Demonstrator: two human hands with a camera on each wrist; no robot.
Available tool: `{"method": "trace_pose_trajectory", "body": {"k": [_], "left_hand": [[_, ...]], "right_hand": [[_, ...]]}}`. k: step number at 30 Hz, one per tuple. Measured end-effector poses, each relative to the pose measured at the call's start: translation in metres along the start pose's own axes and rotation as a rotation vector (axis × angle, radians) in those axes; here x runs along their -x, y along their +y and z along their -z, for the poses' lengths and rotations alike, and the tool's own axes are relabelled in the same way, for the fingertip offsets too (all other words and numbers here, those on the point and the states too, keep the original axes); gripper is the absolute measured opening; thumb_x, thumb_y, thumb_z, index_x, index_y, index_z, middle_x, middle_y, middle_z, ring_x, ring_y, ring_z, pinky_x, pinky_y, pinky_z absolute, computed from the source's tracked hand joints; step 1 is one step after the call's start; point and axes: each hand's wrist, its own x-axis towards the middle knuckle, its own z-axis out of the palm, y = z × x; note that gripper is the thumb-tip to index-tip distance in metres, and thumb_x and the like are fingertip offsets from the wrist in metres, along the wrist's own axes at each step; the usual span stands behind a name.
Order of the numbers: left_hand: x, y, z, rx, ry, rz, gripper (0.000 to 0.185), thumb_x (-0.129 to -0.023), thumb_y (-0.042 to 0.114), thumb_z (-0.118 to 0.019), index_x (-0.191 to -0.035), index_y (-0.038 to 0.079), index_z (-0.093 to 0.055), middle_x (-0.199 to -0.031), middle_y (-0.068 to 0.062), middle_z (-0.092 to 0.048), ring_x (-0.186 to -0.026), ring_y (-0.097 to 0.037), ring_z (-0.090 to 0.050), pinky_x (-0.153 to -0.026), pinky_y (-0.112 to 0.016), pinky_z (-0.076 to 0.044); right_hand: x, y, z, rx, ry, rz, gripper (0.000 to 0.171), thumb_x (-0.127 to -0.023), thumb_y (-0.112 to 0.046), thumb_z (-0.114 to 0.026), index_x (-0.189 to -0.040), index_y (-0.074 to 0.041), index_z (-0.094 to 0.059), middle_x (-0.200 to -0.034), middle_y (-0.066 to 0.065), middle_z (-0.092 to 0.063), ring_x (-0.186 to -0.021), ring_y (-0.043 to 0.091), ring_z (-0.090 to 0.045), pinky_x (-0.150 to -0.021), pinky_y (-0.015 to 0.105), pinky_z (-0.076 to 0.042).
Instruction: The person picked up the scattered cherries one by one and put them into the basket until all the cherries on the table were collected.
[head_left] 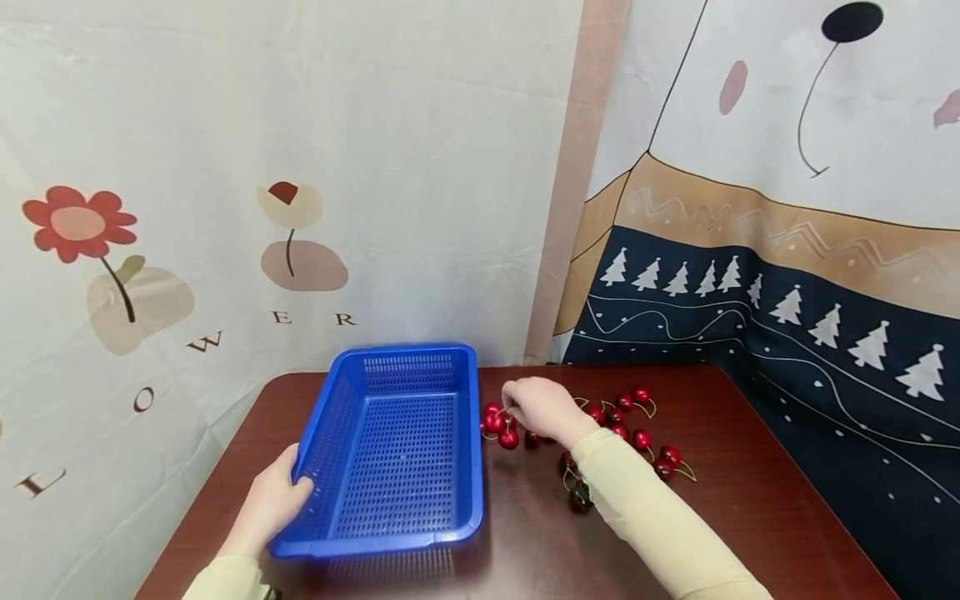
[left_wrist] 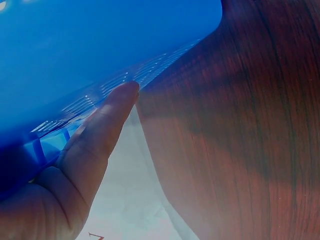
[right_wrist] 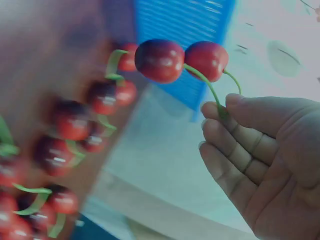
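Beside the blue basket (head_left: 397, 442), whose near-left rim the left hand (head_left: 273, 504) grips, the right hand (head_left: 543, 410) pinches a stemmed cherry pair (right_wrist: 181, 60); loose cherries (head_left: 637, 433) lie scattered right of the basket.

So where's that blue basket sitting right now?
In the head view the blue basket sits left of centre on the brown table, its near-left corner gripped by the left hand, with the cherries just to its right.
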Motion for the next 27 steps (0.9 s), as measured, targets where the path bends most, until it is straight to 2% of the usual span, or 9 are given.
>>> {"method": "trace_pose_trajectory", "body": {"k": [7, 12, 19, 27], "left_hand": [[-0.002, 0.000, 0.000, -0.012, -0.001, -0.003, 0.051, -0.093, 0.004, -0.049, -0.142, -0.005, -0.036, -0.124, -0.033, -0.057, -0.100, -0.040, -0.063, -0.081, -0.058, -0.052], [-0.003, -0.001, 0.000, -0.028, -0.002, 0.001, 0.052, -0.094, 0.005, -0.049, -0.143, -0.006, -0.035, -0.126, -0.034, -0.056, -0.102, -0.041, -0.062, -0.083, -0.060, -0.050], [-0.004, -0.002, 0.000, -0.039, -0.002, 0.007, 0.053, -0.094, 0.006, -0.049, -0.143, -0.006, -0.034, -0.127, -0.034, -0.055, -0.102, -0.042, -0.062, -0.083, -0.061, -0.050], [-0.004, -0.003, -0.001, -0.029, -0.001, 0.005, 0.053, -0.093, 0.006, -0.049, -0.143, -0.005, -0.036, -0.125, -0.034, -0.056, -0.099, -0.040, -0.062, -0.081, -0.059, -0.051]], "right_hand": [[-0.023, -0.013, 0.034, -0.100, 0.058, 0.034, 0.007, -0.091, -0.012, -0.071, -0.088, -0.015, -0.066, -0.081, -0.003, -0.065, -0.073, 0.013, -0.058, -0.074, 0.028, -0.053], [-0.040, -0.032, 0.044, -0.120, 0.057, 0.075, 0.007, -0.093, -0.011, -0.067, -0.088, -0.015, -0.065, -0.085, -0.003, -0.065, -0.076, 0.012, -0.057, -0.075, 0.026, -0.051], [-0.060, -0.064, 0.042, -0.135, 0.025, 0.128, 0.005, -0.095, -0.011, -0.066, -0.091, -0.013, -0.068, -0.089, -0.002, -0.068, -0.079, 0.011, -0.058, -0.076, 0.025, -0.050], [-0.077, -0.096, 0.024, -0.146, -0.028, 0.143, 0.007, -0.094, -0.013, -0.066, -0.089, -0.016, -0.069, -0.086, -0.008, -0.066, -0.077, 0.006, -0.056, -0.072, 0.018, -0.047]]}}
